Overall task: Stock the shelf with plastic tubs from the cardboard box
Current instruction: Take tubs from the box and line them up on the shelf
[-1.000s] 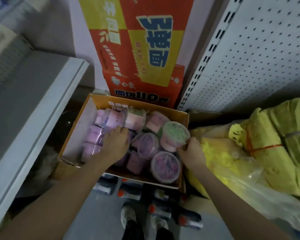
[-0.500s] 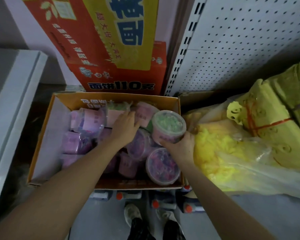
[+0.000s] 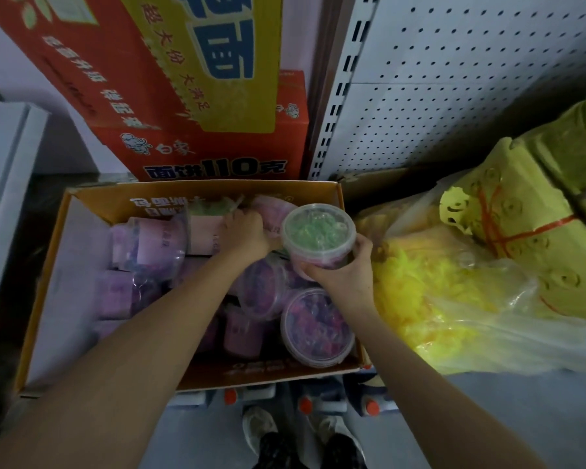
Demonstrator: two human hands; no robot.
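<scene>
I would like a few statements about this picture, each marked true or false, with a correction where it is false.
1. The right hand holds a green tub. True.
2. The left hand is outside the box. False: it reaches in among the pink tubs at the back.
3. A yellow bag lies to the right of the box. True.
4. The box is empty. False: many tubs lie in it, such as a purple tub at its near right corner.
5. The red carton stands behind the box. True.
</scene>
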